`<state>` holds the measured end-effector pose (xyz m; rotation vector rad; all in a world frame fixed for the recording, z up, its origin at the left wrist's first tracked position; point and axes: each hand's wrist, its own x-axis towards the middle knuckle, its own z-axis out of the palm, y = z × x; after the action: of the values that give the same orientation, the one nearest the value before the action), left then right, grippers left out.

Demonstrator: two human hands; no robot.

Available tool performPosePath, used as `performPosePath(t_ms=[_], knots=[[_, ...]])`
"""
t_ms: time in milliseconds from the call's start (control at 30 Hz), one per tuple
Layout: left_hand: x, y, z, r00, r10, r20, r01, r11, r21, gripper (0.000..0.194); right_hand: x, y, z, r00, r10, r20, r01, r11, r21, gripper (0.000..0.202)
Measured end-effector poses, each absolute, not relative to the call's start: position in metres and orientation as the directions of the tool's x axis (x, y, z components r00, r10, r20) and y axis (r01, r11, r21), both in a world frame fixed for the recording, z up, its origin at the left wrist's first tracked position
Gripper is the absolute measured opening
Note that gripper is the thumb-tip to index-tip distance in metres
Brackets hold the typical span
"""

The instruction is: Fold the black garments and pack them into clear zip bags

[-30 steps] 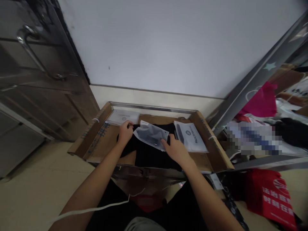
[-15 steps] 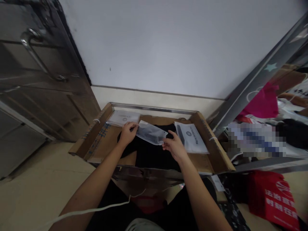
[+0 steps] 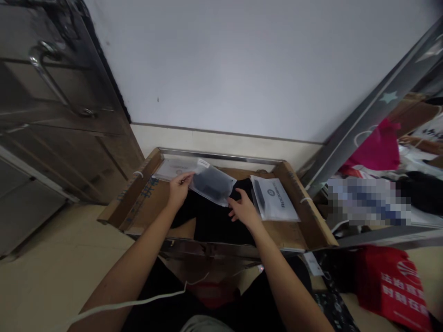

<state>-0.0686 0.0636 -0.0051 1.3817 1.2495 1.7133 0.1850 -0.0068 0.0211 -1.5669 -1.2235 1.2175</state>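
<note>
Both hands hold a translucent plastic pouch with a small white label at its upper edge, tilted above black cloth. My left hand pinches the pouch's left end. At its right end, my right hand grips the lower corner between thumb and fingers. Something dark shows through the pouch; whether it lies inside or is the cloth behind, I cannot tell. To the right lies a printed frosted pouch, and a similar pouch lies at the back left, partly covered by the held one.
A shallow cardboard tray with raised side flaps surrounds these things, against the wall. A metal door with a handle stands left. On the right are a cluttered shelf and a red bag. A white cable crosses near my legs.
The held pouch has shifted slightly left and its left end has risen, with both hands moving left along with it. More dark shows through it now.
</note>
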Motion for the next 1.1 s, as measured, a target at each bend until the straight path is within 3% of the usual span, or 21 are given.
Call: performPosePath(t_ms=[133, 233, 333, 500, 633, 767, 933, 1100], knots=[[-0.069, 0.067, -0.009, -0.278, 0.931, 0.237, -0.210, -0.299, 0.931, 0.038, 0.181, -0.003, 0.033, -0.018, 0.974, -0.226, 0.043, -0.225, -0.973, 0.085], [-0.068, 0.068, -0.010, -0.244, 0.952, 0.186, -0.283, -0.254, 0.925, 0.039, 0.181, 0.002, 0.037, -0.095, 0.982, -0.166, -0.168, -0.180, -0.969, 0.093], [-0.068, 0.068, -0.011, -0.261, 0.944, 0.203, -0.217, -0.262, 0.940, 0.032, 0.185, 0.008, 0.032, -0.072, 0.993, -0.091, -0.250, -0.107, -0.962, 0.101], [-0.068, 0.062, -0.007, -0.309, 0.877, 0.367, 0.134, -0.342, 0.930, 0.012, 0.192, 0.015, 0.021, -0.073, 0.994, -0.085, -0.284, -0.103, -0.953, 0.100], [-0.069, 0.050, 0.002, -0.243, 0.729, 0.640, 0.544, -0.444, 0.712, 0.012, 0.193, 0.016, 0.014, -0.034, 0.998, -0.046, -0.284, -0.054, -0.957, 0.082], [-0.061, 0.038, 0.014, 0.066, 0.590, 0.805, 0.746, -0.565, 0.353, 0.010, 0.193, 0.018, 0.006, -0.024, 1.000, -0.010, -0.248, -0.016, -0.969, 0.062], [-0.023, 0.027, 0.028, 0.543, 0.496, 0.678, 0.644, -0.764, 0.044, 0.011, 0.194, 0.020, 0.000, -0.029, 1.000, -0.011, -0.239, -0.018, -0.971, 0.050], [0.012, 0.024, 0.033, 0.646, 0.480, 0.594, 0.624, -0.780, -0.050, 0.017, 0.194, 0.020, 0.001, -0.018, 1.000, -0.008, -0.275, -0.013, -0.961, 0.046]])
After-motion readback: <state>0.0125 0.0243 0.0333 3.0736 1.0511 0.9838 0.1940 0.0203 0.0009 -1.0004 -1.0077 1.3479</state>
